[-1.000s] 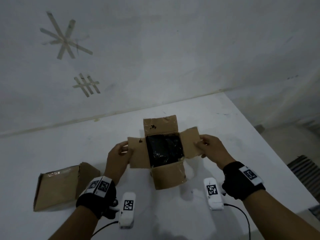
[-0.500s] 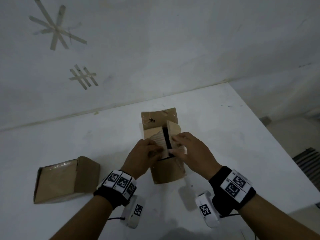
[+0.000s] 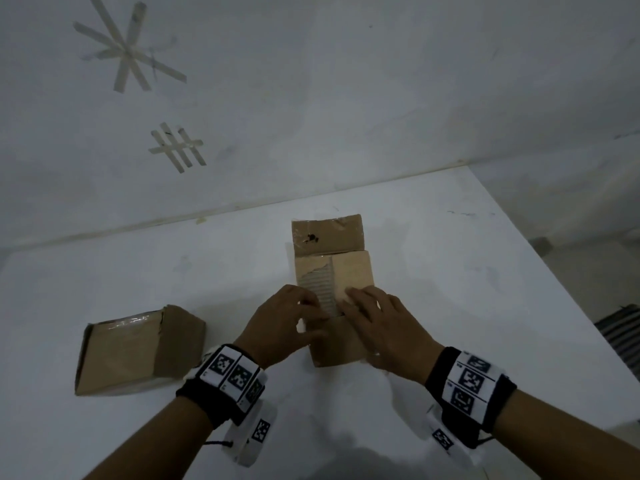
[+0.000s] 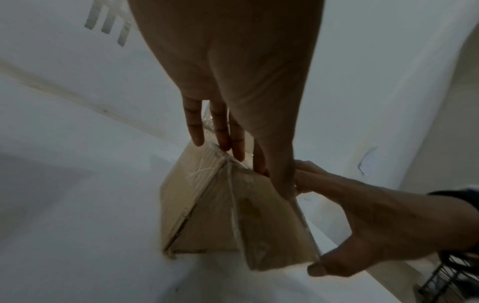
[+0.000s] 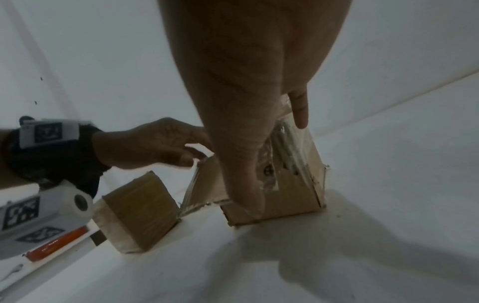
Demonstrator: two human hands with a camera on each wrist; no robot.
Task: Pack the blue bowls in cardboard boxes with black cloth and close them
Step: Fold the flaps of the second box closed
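A small cardboard box (image 3: 334,282) stands in the middle of the white table (image 3: 450,271). Its two side flaps lie folded flat over the opening. The far flap (image 3: 327,235) stands up and the near flap (image 3: 337,341) hangs down the front. My left hand (image 3: 294,317) presses straight fingers (image 4: 223,133) on the left flap. My right hand (image 3: 370,313) presses on the right flap, its thumb (image 5: 246,192) reaching down the near flap. The black cloth and any blue bowl are hidden inside.
A second cardboard box (image 3: 138,348), shut and taped, lies at the left, also seen as the box (image 5: 140,209) in the right wrist view. The wall is close behind the table. The table's right edge drops to the floor with a striped object (image 3: 620,327).
A second ago my hands held the side flaps spread with black cloth showing. Both hands have moved inward and folded the flaps flat over the opening.
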